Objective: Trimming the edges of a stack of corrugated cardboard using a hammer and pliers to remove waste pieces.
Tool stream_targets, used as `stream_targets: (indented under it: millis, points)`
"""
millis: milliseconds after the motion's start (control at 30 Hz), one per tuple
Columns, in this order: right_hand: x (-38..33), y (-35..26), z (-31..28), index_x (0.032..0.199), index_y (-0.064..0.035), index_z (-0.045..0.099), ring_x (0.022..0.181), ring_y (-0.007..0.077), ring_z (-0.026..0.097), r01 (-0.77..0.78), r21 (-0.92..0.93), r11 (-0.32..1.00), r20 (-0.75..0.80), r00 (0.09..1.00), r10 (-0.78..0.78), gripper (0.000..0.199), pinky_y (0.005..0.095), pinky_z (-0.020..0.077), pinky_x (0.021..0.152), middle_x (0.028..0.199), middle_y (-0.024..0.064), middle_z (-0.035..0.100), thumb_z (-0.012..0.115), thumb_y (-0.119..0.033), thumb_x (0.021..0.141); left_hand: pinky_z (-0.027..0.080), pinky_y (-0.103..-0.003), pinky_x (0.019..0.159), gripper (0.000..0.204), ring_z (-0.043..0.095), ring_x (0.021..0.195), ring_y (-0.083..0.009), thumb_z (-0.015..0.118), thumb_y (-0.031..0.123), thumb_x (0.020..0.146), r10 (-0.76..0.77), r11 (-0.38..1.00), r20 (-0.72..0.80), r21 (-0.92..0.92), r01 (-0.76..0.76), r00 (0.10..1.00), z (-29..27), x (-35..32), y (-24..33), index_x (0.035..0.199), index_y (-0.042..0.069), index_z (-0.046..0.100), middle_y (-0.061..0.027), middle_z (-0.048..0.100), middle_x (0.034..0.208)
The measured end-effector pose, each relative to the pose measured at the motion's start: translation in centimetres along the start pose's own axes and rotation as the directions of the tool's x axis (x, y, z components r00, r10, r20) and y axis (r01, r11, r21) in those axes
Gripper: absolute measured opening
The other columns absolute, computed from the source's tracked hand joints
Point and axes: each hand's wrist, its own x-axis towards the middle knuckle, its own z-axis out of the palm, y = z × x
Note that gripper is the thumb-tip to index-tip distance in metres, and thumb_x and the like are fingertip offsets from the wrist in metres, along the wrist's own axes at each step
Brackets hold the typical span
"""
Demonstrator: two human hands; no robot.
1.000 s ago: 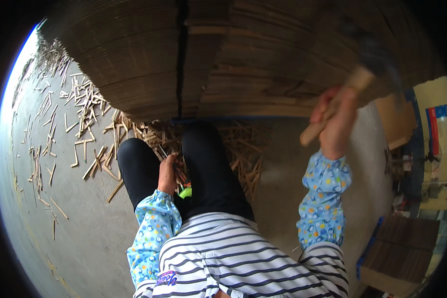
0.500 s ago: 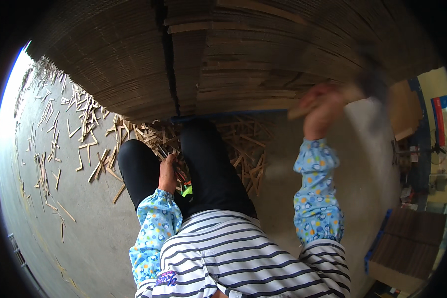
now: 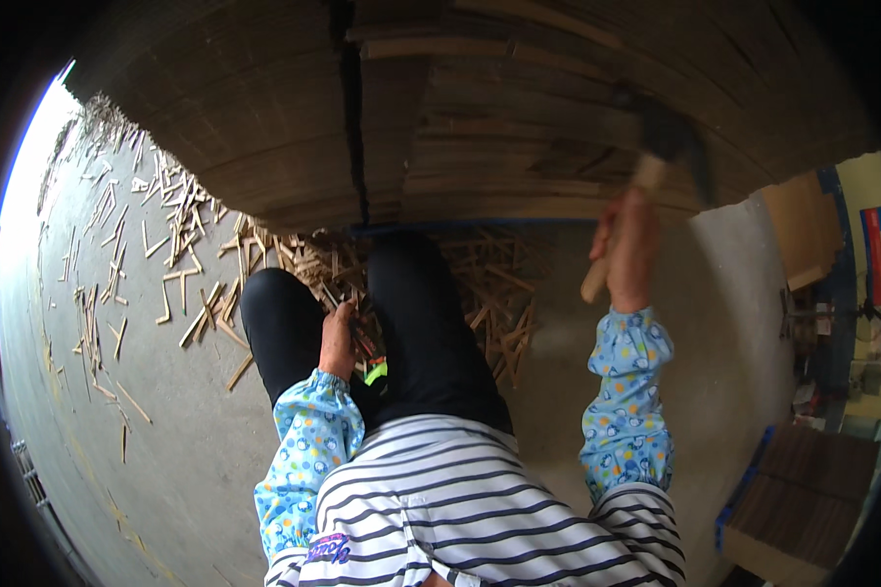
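Since the earlier frames the right hand (image 3: 634, 247) has come back down a little from the top of its swing, and the hammer with a pale wooden handle and dark metal head (image 3: 656, 161) now shows less blurred against the stack. The right hand is closed tight around the lower part of the handle, whose butt end sticks out below the fist; the dark head points up and to the right, close against the face of the tall stack of thin brown wooden sheets (image 3: 519, 108). A dark vertical gap splits that stack just left of its middle.

The left hand (image 3: 340, 338) has stayed low between the knees, fingers curled around a small thing with a bright green tip (image 3: 375, 371); what it is cannot be told. It rests against the black trousers (image 3: 421, 323), beside the left knee.

Both forearms wear blue patterned sleeve covers (image 3: 628, 411) with elastic cuffs, over a white shirt with dark stripes (image 3: 460, 509).

Around the legs, at the foot of the stack, lies a heap of short pale wooden offcuts (image 3: 499, 313), and more of them are scattered to the left over the grey concrete floor (image 3: 166, 460). At the lower right stands a smaller pile of brown boards (image 3: 803, 489) on a blue edge.
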Motion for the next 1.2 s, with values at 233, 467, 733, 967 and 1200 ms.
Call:
stream_targets:
  millis: [233,467,733,967,1200]
  points:
    - [0.8,6.5,1.3,0.082,-0.0082,0.043,0.043,0.0132,0.043,0.042,-0.020,0.999,0.024,0.999,-0.042,0.043,0.0281,0.0389,0.043,0.058,0.0021,0.042,0.037,-0.050,0.091,0.040,-0.026,0.050,0.019,0.048,0.057,-0.0120,0.054,0.029,0.082,0.026,0.999,-0.015,-0.019,-0.026,1.000,0.2,1.6,-1.0,0.080,0.009,0.052,-0.0020,0.051,0.067]
    - [-0.1,4.5,2.4,0.079,-0.0092,0.043,0.040,0.0109,0.041,0.179,0.234,0.956,-0.156,0.977,-0.145,0.039,0.0241,0.0353,0.041,0.056,0.0000,0.040,0.037,-0.045,0.093,0.043,-0.031,0.045,0.027,0.049,0.054,-0.0164,0.054,0.031,0.080,0.077,0.997,-0.015,-0.022,-0.078,0.997,0.3,1.6,-0.8,0.078,0.004,0.052,-0.0059,0.050,0.065]
    - [-2.3,-0.2,3.4,0.081,-0.0098,0.041,0.042,0.0110,0.041,-0.105,0.126,0.986,0.085,0.992,0.094,0.039,0.0258,0.0362,0.041,0.057,0.0015,0.042,0.041,-0.047,0.091,0.040,-0.029,0.055,0.024,0.051,0.061,-0.0166,0.053,0.029,0.080,0.057,0.998,-0.013,-0.018,-0.057,0.998,-0.4,1.2,-1.2,0.078,0.005,0.054,-0.0058,0.053,0.066]
    - [-1.9,-14.6,8.2,0.084,-0.0088,0.042,0.047,0.0134,0.042,0.311,0.412,0.857,0.152,0.904,-0.400,0.057,0.0261,0.0365,0.043,0.061,0.0043,0.042,0.044,-0.065,0.082,0.041,-0.029,0.060,0.022,0.051,0.063,-0.0154,0.056,0.027,0.081,0.103,0.993,0.048,-0.064,-0.100,0.994,0.2,0.9,-0.6,0.077,0.005,0.054,-0.0032,0.051,0.068]
    - [-1.4,-15.8,18.4,0.075,-0.0094,0.040,0.046,0.0133,0.041,0.469,0.460,0.754,0.306,0.713,-0.631,0.053,0.0281,0.0366,0.044,0.057,0.0028,0.040,0.041,-0.062,0.085,0.039,-0.029,0.055,0.020,0.048,0.058,-0.0151,0.055,0.023,0.080,0.121,0.981,0.052,-0.160,-0.111,0.991,0.7,1.6,-0.7,0.074,0.005,0.052,-0.0043,0.052,0.066]
